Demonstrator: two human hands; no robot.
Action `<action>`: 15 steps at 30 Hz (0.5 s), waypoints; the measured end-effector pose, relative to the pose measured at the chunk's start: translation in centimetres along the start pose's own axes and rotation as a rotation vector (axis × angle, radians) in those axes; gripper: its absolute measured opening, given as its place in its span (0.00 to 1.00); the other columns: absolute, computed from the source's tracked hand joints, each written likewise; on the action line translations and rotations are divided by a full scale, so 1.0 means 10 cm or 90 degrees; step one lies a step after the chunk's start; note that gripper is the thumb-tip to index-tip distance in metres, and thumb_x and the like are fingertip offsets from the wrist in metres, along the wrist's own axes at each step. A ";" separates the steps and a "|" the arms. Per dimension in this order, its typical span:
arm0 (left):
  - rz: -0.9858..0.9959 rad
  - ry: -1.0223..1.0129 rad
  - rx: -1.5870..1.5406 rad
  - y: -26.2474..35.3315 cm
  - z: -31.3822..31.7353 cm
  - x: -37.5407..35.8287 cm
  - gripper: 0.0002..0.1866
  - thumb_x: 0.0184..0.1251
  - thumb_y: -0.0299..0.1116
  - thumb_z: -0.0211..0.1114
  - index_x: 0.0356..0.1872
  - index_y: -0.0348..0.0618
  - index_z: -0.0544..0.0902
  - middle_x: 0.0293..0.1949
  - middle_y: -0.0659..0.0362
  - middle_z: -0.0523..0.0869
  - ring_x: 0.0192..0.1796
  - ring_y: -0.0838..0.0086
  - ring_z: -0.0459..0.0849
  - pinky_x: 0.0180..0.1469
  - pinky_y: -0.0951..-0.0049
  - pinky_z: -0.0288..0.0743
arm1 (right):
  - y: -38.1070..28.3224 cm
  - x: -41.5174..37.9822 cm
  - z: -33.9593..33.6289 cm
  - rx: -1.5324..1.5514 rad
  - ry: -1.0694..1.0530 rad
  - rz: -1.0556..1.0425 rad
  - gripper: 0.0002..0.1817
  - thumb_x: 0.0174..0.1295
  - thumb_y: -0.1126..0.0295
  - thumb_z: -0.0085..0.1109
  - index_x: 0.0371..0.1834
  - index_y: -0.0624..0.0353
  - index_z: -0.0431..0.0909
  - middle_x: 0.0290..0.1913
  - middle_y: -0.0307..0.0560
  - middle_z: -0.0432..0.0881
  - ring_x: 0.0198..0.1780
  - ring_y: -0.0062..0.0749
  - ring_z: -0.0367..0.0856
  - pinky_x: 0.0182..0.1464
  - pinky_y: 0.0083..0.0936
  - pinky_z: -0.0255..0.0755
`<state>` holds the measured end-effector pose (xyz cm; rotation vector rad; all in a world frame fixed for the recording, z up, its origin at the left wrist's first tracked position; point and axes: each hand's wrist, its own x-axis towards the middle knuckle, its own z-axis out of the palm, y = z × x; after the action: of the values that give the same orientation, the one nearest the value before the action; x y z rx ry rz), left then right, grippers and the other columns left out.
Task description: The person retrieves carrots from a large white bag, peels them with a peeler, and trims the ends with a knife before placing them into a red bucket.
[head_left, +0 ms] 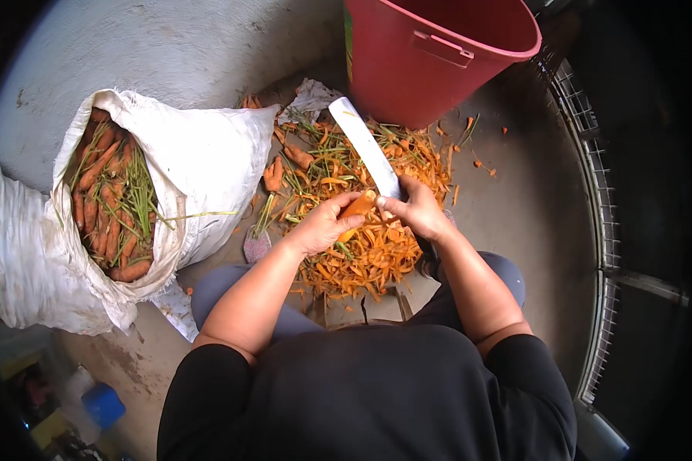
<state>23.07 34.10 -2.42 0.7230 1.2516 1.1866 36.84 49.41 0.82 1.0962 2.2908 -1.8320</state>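
Note:
My left hand (323,225) grips an orange carrot (357,207) in front of me. My right hand (419,211) holds a large knife (365,144) whose pale blade points up and away toward the red bucket. The blade's base rests against the carrot between both hands. Below my hands lies a heap of orange carrot peelings and green stalks (361,253) on the concrete floor.
An open white sack (207,165) full of unpeeled carrots (111,200) with green tops stands at my left. A red plastic bucket (430,54) stands at the top. A metal grille (596,230) runs along the right. Small clutter lies at the bottom left.

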 end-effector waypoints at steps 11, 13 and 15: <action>-0.013 0.048 -0.003 -0.08 0.00 0.17 0.26 0.58 0.37 0.64 0.55 0.36 0.68 0.47 0.59 0.76 0.49 0.78 0.73 0.52 0.78 0.66 | 0.15 0.19 0.09 -0.082 0.031 -0.026 0.40 0.28 0.41 0.72 0.33 0.69 0.75 0.26 0.54 0.80 0.30 0.37 0.81 0.35 0.29 0.73; -0.012 0.052 -0.014 -0.09 0.01 0.18 0.26 0.58 0.37 0.64 0.55 0.36 0.68 0.47 0.58 0.77 0.49 0.77 0.73 0.53 0.78 0.66 | 0.19 0.20 0.09 -0.051 0.029 -0.008 0.39 0.28 0.41 0.72 0.32 0.69 0.75 0.25 0.53 0.80 0.29 0.36 0.80 0.34 0.29 0.73; -0.017 0.051 0.035 -0.08 0.01 0.19 0.25 0.59 0.33 0.62 0.57 0.36 0.67 0.48 0.60 0.76 0.50 0.79 0.73 0.53 0.79 0.66 | 0.22 0.21 0.11 0.000 0.034 0.015 0.38 0.29 0.42 0.72 0.32 0.69 0.75 0.25 0.53 0.80 0.29 0.36 0.80 0.34 0.29 0.73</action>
<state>23.14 35.68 -3.74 0.7026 1.3611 1.1732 35.93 49.73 -2.29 1.1810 2.2952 -1.8171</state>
